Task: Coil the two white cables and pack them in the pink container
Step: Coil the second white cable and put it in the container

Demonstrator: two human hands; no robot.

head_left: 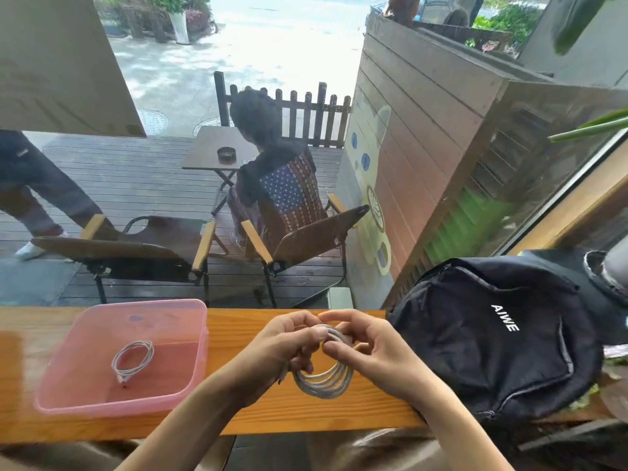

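A coiled white cable (131, 360) lies on the floor of the pink container (64, 401), which stands at the left on the wooden counter. A second white cable (324, 382) is wound into several loops held above the counter's middle. My left hand (289, 341) grips the top of this coil, thumb across the strands. My right hand (370, 348) pinches the same coil from the right side. The coil's upper part is hidden by my fingers.
A black backpack (492, 334) lies on the counter close to my right hand. The wooden counter (238, 331) runs along a window. Beyond the glass are two folding chairs, a seated person and a small table.
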